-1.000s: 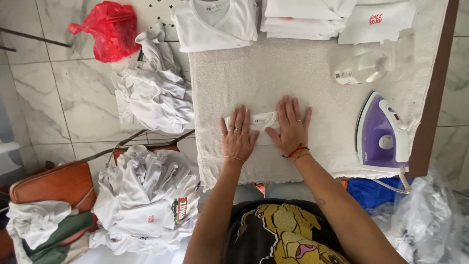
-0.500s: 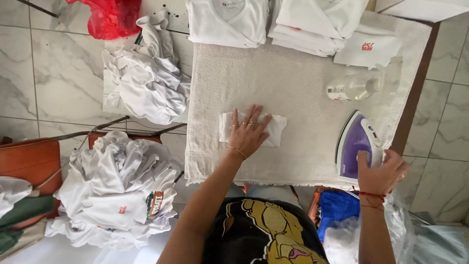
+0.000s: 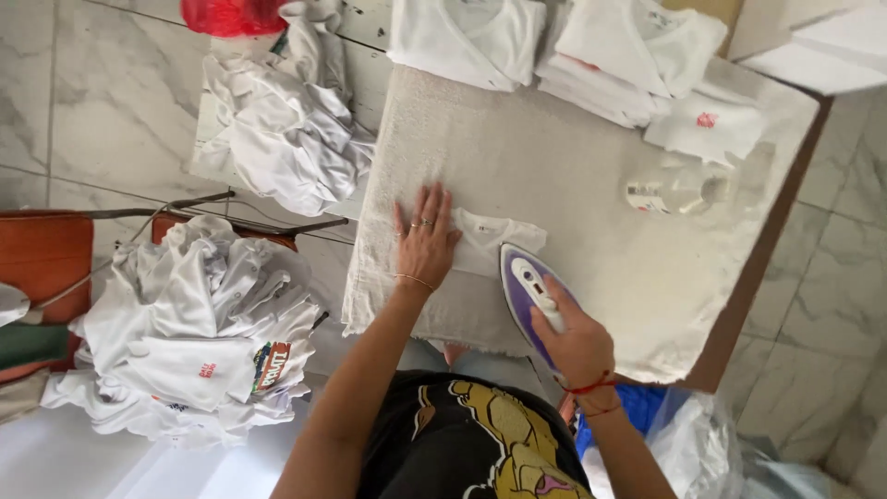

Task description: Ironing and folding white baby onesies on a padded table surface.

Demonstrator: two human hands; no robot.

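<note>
Since half a sec ago: iron (image 3: 528, 294) taken off the right edge of the board, now carried in over the near edge, nose just beside the small white garment (image 3: 488, 242). R hand (image 3: 575, 340) clamped round the handle. L hand (image 3: 426, 238) flat, fingers spread, pressing the garment's left side down onto the towel-covered board (image 3: 573, 176).

Garment lying near the near-left corner of the board, folded small, pale print showing. Spray bottle (image 3: 674, 194) toward the right edge, well apart. Folded white stacks (image 3: 637, 55) along the far edge. Crumpled whites (image 3: 199, 333) heaped off the board to the left, more (image 3: 277, 129) beyond the far-left corner.

Step in hand, prob.: start of pressing, cloth pinned, iron arriving. Next move likely calls for soleplate down flat on the free right part, slow pass, L fingers kept clear of the nose.
</note>
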